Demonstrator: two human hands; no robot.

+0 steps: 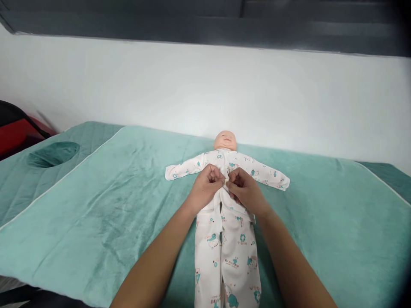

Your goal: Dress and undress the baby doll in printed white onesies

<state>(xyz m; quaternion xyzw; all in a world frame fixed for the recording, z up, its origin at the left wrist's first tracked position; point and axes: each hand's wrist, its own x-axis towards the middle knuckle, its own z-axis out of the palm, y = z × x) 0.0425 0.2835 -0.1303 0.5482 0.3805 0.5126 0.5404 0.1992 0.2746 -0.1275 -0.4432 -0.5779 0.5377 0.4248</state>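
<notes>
A baby doll [225, 139] lies on its back, dressed in a white printed top [253, 170] and matching trousers [239, 256]. The top's sleeves are spread out to both sides. Over the doll's chest, my left hand [210, 184] pinches one front edge of the top. My right hand [242, 188] pinches the other edge close beside it, the fingertips almost meeting. Whatever fastening lies between the fingers is too small to make out. Below my hands the top's front edges hang apart over the waist of the trousers.
Beneath the doll a green plush cover [112, 205] spreads over a padded bed with a face hole [53, 154] at the left. A white wall [192, 85] stands right behind the doll's head. At the far left is a red and black object [16, 132].
</notes>
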